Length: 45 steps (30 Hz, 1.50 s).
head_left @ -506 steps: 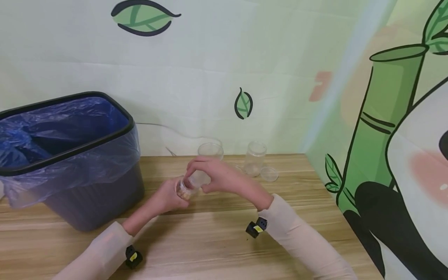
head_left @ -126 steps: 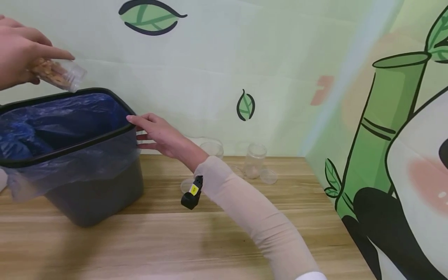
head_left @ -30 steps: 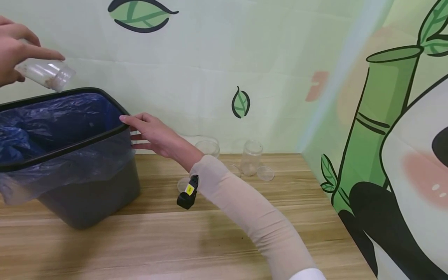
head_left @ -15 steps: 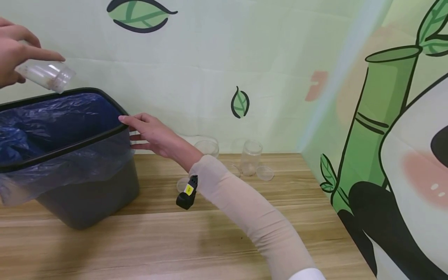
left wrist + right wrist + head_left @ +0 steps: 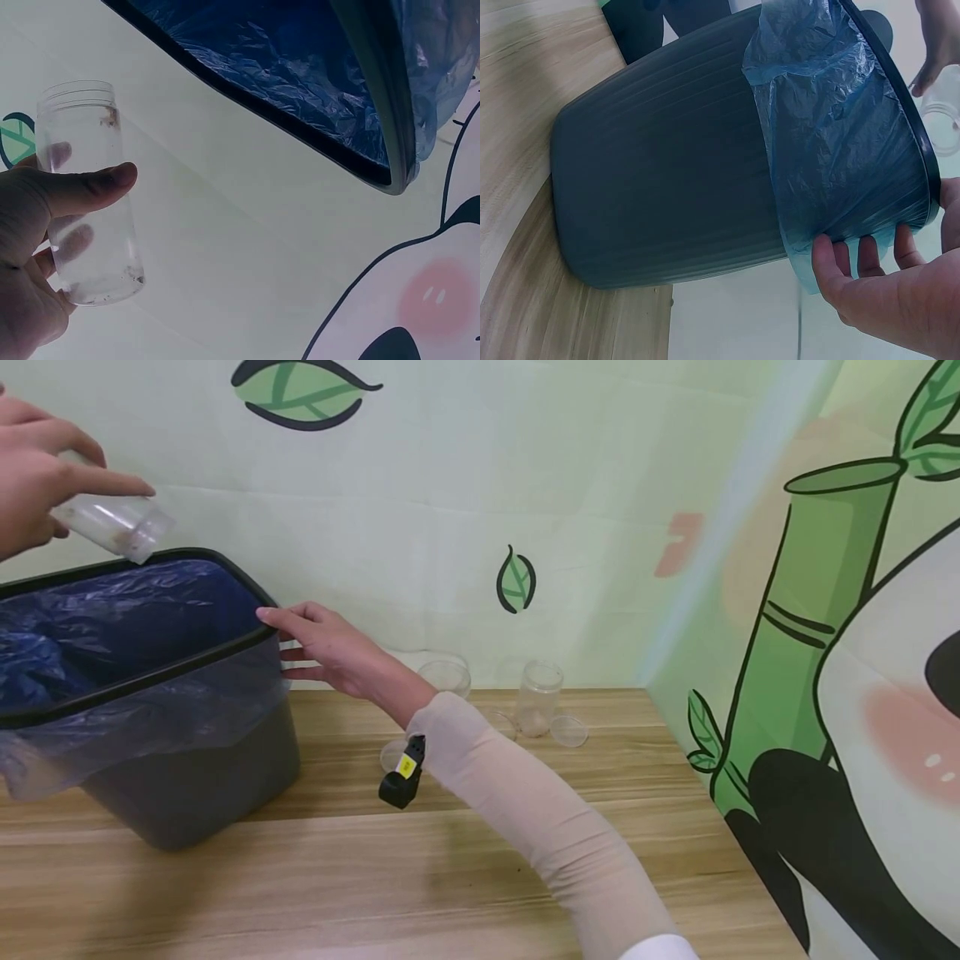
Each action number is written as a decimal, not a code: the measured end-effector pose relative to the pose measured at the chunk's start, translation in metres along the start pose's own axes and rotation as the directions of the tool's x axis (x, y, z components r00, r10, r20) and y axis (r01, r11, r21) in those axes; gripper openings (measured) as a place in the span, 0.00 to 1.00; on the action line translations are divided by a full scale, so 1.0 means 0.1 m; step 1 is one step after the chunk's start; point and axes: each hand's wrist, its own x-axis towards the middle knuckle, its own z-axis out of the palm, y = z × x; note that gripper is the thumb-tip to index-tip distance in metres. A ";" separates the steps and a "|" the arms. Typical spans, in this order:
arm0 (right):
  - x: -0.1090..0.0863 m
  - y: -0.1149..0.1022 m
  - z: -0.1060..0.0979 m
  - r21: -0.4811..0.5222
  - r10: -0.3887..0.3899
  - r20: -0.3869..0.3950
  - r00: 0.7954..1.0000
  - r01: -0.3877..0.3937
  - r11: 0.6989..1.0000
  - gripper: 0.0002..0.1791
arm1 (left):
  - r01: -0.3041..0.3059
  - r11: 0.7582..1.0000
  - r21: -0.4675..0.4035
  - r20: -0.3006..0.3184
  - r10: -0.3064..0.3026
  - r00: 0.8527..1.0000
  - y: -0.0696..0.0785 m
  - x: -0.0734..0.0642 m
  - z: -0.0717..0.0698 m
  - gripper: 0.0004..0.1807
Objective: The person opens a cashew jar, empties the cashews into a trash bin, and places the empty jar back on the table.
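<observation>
My left hand (image 5: 45,477) holds a clear plastic jar (image 5: 112,522), lidless and tilted mouth-down over the far rim of the trash bin (image 5: 202,785). In the left wrist view, thumb and fingers wrap the jar (image 5: 105,232); only small brown crumbs cling near its mouth and base. My right hand (image 5: 330,647) grips the bin's near right corner, thumb on the black rim and fingers outside. The right wrist view shows those fingertips (image 5: 870,255) against the blue bag (image 5: 840,150) folded over the rim. What lies at the bin's bottom is hidden.
On the wooden table (image 5: 450,893), at the wall, stand a clear jar (image 5: 538,702) and a wider clear container (image 5: 446,677), partly behind my right arm. Round clear lids lie nearby, one lid (image 5: 569,732) right of the jar, another lid (image 5: 392,756) beside my wrist camera.
Earlier both hands were at the jar over the table. Then it tipped over the bin with tan pieces inside; those are now gone but for crumbs. Lately the jar shifted slightly right.
</observation>
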 end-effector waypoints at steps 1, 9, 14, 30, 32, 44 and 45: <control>0.00 0.00 0.00 -0.002 0.000 0.000 1.000 0.000 1.000 0.13 | -0.002 1.000 0.004 -0.004 0.002 1.000 0.02 0.00 -0.02 0.48; -0.01 -0.02 -0.02 -0.001 -0.002 0.008 1.000 0.002 1.000 0.13 | -0.007 0.999 0.038 -0.021 0.008 1.000 0.05 0.05 -0.04 0.48; -0.01 -0.02 -0.01 -0.010 -0.008 0.006 1.000 0.009 1.000 0.13 | 0.005 1.000 0.024 -0.027 -0.004 1.000 0.05 0.05 -0.03 0.48; 0.00 -0.01 0.02 -0.011 0.001 -0.013 1.000 -0.001 1.000 0.13 | -0.024 0.999 0.041 -0.058 0.027 0.998 0.08 0.02 -0.02 0.48; 0.01 -0.01 0.02 -0.015 0.004 -0.017 1.000 -0.005 1.000 0.12 | -0.025 0.998 0.049 -0.064 0.028 0.998 0.12 0.00 -0.01 0.46; 0.04 0.04 0.06 -0.015 0.007 -0.008 1.000 -0.007 1.000 0.11 | -0.081 0.988 0.134 -0.097 0.095 0.991 0.21 -0.07 -0.01 0.44; 0.04 0.04 0.06 -0.016 0.006 -0.006 1.000 -0.006 1.000 0.11 | -0.095 0.985 0.141 -0.101 0.110 0.989 0.20 -0.07 -0.01 0.44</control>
